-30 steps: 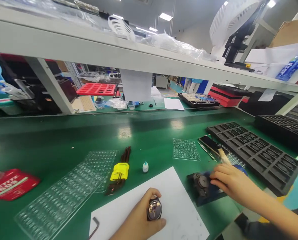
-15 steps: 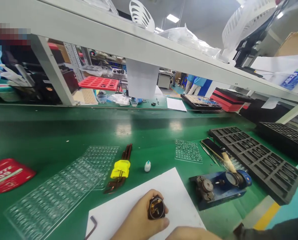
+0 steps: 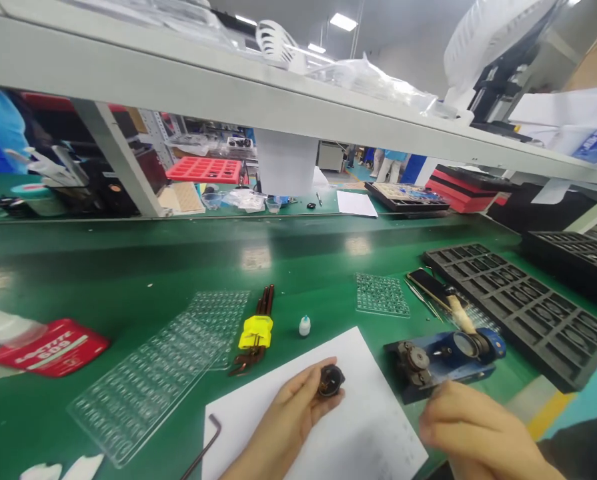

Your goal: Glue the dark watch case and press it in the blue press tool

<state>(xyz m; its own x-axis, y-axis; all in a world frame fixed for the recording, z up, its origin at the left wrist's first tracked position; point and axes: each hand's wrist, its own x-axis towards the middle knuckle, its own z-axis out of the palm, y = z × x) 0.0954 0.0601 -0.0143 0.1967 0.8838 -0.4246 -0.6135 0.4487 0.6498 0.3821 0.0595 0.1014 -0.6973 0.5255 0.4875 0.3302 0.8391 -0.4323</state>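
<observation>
My left hand [image 3: 291, 407] is closed around a small round black part [image 3: 331, 381], held above a white sheet of paper [image 3: 363, 433]. The part has a circular rim and some brownish-gold detail inside. Over to the right, my right hand [image 3: 483, 427] has its fingers curled together, just in front of a blue metal bench fixture [image 3: 441, 360] with a wooden handle. Whether those fingers pinch anything is hidden. A loose hex key [image 3: 203, 447] lies across the paper's left edge.
Hex keys in a yellow holder [image 3: 256, 332], a small white dropper bottle [image 3: 305, 326] and clear blister trays [image 3: 148, 380] lie on the green bench. A red Loctite 609 bottle [image 3: 61, 347] is at left, a black compartment tray [image 3: 521, 300] at right. A shelf [image 3: 298, 100] spans above.
My right hand has moved from the bottom edge, near the left hand, rightward and up to the blue fixture. The round part in my left hand is tilted differently. The camera view has shifted.
</observation>
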